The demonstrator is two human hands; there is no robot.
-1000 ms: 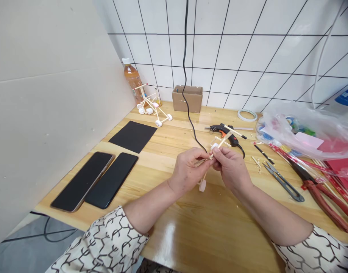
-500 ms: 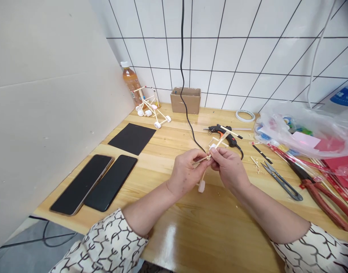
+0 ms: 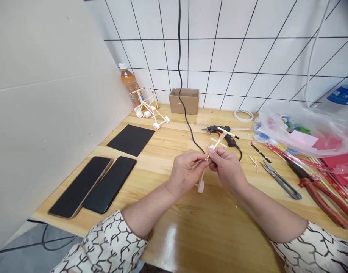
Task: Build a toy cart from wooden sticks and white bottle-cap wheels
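Observation:
Between my two hands is a small frame of thin wooden sticks (image 3: 218, 141), with a white wheel (image 3: 200, 187) showing below and a crossbar with a black end above. My left hand (image 3: 185, 172) is closed, its thumb and forefinger pinching the frame at a joint. My right hand (image 3: 228, 167) pinches the same joint from the other side, thumb on top. The fingertips hide the joint itself. Just behind the frame lies a black glue gun (image 3: 225, 136), partly covered by the sticks.
At the back left, a similar stick model with white wheels (image 3: 149, 108) stands by a drink bottle (image 3: 130, 83). Two phones (image 3: 111, 185) and a black sheet (image 3: 131, 139) lie left. Thread snips (image 3: 281, 182), red-handled pliers (image 3: 318, 197), a tape roll (image 3: 243, 115) and a plastic bag (image 3: 304, 129) occupy the right.
The view has shifted very slightly. Both hands keep their pinch on the stick frame, with hardly any movement.

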